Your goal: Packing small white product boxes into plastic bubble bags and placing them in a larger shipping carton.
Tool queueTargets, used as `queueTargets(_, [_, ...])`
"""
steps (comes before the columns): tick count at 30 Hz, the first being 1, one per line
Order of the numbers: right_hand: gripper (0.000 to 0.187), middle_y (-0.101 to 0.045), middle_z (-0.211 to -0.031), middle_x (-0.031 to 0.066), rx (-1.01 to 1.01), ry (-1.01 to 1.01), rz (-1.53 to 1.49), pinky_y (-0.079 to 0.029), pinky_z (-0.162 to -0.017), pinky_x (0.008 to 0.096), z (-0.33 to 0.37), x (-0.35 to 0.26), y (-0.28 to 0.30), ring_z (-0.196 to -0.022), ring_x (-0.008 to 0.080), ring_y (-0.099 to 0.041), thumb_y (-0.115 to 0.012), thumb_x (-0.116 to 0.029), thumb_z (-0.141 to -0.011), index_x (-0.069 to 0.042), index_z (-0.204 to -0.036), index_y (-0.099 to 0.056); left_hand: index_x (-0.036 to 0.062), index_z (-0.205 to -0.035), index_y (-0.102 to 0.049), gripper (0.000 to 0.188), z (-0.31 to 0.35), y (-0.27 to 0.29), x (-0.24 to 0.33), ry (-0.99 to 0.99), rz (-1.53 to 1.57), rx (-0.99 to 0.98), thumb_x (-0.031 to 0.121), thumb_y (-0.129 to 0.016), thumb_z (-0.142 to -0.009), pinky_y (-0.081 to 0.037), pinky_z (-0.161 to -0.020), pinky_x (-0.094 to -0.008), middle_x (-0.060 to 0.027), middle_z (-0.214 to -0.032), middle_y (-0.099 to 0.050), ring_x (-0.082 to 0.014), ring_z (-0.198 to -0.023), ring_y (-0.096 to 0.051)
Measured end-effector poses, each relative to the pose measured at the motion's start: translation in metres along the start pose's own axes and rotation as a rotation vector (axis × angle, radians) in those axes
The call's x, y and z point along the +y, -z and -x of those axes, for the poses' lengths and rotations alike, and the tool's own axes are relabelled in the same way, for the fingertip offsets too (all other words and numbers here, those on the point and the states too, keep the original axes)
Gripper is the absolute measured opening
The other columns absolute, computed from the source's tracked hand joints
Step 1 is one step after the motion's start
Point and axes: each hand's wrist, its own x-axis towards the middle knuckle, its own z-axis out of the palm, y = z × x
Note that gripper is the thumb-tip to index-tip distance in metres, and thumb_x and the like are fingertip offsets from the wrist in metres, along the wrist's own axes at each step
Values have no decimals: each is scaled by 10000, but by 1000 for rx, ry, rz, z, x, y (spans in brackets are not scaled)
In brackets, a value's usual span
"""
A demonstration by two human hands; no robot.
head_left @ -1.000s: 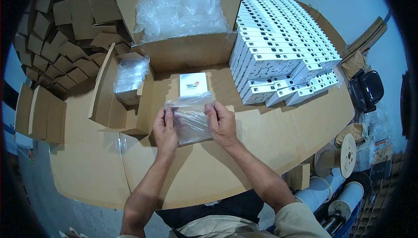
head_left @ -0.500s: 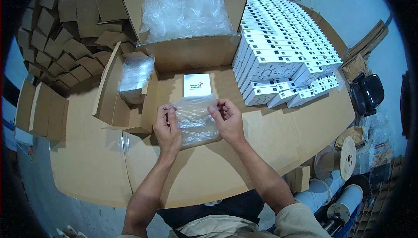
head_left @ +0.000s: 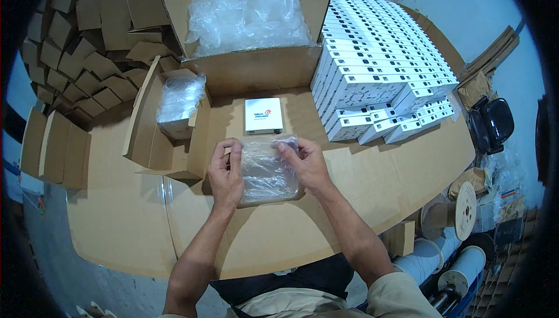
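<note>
Between my hands stretches a clear plastic bag [head_left: 269,172], held just above the cardboard-covered table. My left hand [head_left: 226,169] pinches its left edge between thumb and fingers. On the opposite edge my right hand [head_left: 305,164] has its thumb pressed on the plastic, the other fingers curled behind. Just beyond the bag a flat white square device [head_left: 263,115] with rounded corners and a printed red mark lies on the table, touched by neither hand. No contents can be made out in the bag.
At left, a small open carton [head_left: 152,143] holds plastic-wrapped units [head_left: 181,105]. A large carton [head_left: 256,70] full of clear bags [head_left: 247,18] stands behind. White devices [head_left: 372,79] are stacked at right. Folded boxes [head_left: 99,44] pile up far left. Cable reels [head_left: 466,210] stand lower right.
The bag has come slightly toward me and spread flatter, so the white device's front edge now shows. Both hands have shifted a little, the right one rightward, still gripping the plastic.
</note>
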Motion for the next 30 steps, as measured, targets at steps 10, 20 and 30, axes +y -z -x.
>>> queueTargets(10, [200,-671,-814,0,122,-10,-83,-477,-619,234,5,-3,-16,-669,51,-546,-673,-207,-974,-11,-955,-703,36,-1060,-597,200,2,-2,-2,-37,-6,69,230,-548,-1051,-278,-529,-227,45,-702,-507,-17,-614,-382])
queueTargets(20, [227,-601,-692,-21,204,194,164,-409,-528,235,0,9,-13,-605,44,-504,-655,-182,-982,9,-859,-661,3,-1187,-558,280,3,-7,-3,100,252,-95,160,-659,-977,-501,-791,-236,-57,-1026,-653,-90,-894,-611])
queueTargets(30, [229,-641,-902,64,276,213,206,-504,-642,297,-37,24,20,-740,144,-590,-663,-153,-939,-10,-1114,-627,-10,-1256,-558,408,-6,6,8,160,328,-178,110,-742,-913,-504,-887,-260,-62,-1111,-677,-107,-985,-634])
